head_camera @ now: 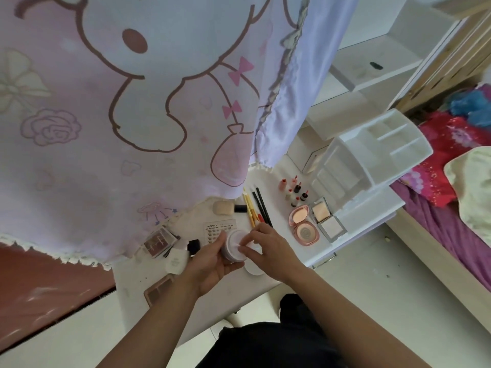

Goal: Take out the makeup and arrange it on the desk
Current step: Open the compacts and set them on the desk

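Pink jar: gripped from the left by left hand; right hand fingers pinch its top, above desk.

Soft, even daylight fills the frame with only faint shadows and no glare, while wide-angle distortion bends the edges and the whole picture looks slightly soft and blurry.

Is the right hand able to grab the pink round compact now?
Probably not straight away. The right hand is busy on the small jar that the left hand holds. The open pink compact lies close beside it, with nothing between.
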`<state>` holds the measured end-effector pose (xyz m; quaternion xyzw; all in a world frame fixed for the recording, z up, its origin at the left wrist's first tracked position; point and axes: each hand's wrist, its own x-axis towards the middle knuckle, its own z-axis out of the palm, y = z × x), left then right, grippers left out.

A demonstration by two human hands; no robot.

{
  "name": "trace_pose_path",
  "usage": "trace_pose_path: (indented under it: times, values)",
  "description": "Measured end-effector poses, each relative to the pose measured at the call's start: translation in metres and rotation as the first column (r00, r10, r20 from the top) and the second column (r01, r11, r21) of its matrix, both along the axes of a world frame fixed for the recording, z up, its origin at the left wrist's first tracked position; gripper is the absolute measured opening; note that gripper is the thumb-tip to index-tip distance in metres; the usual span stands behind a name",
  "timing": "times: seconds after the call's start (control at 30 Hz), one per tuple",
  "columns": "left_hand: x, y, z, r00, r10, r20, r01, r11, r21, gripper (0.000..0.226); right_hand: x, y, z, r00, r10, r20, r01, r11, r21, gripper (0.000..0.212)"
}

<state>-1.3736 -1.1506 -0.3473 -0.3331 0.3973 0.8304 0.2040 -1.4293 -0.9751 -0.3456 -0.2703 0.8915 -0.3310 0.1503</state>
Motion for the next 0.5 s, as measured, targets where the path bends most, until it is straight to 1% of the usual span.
trace_pose_path:
  times: [0.13,0.23,0.27,0.37,0.4,0.47,0.5]
  values:
    - [-0.005,-0.001,0.001,0.999,0.04,0.02,-0.04,0.999,0.01,0.045,-0.007,0.002,0.006,0.995,-0.072,0.063,0.08,0.989,-0.121,0.02]
    - [-0.01,0.001,0.002,0.997,0.066,0.041,-0.067,0.998,0.012,0.045,-0.015,0.004,0.011,0.992,-0.11,0.067,0.122,0.971,-0.206,0.009]
    - [-0.011,0.002,0.002,0.996,0.075,0.05,-0.076,0.997,0.017,0.046,-0.017,0.005,0.014,0.987,-0.144,0.068,0.157,0.958,-0.239,0.012]
    - [-0.015,0.006,0.002,0.993,0.102,0.065,-0.105,0.994,0.037,0.046,-0.022,0.005,0.024,0.964,-0.233,0.124,0.261,0.911,-0.32,0.033]
    - [-0.016,0.007,0.003,0.992,0.106,0.064,-0.109,0.993,0.047,0.046,-0.023,0.004,0.026,0.967,-0.238,0.094,0.256,0.903,-0.344,0.036]
    - [-0.018,0.01,0.003,0.992,0.114,0.059,-0.118,0.99,0.072,0.046,-0.025,0.002,0.024,0.97,-0.202,-0.132,0.147,0.929,-0.341,0.025]
    - [-0.018,0.011,0.003,0.991,0.121,0.058,-0.126,0.988,0.089,0.046,-0.025,0.003,0.021,0.958,-0.14,-0.251,0.058,0.95,-0.306,0.018]
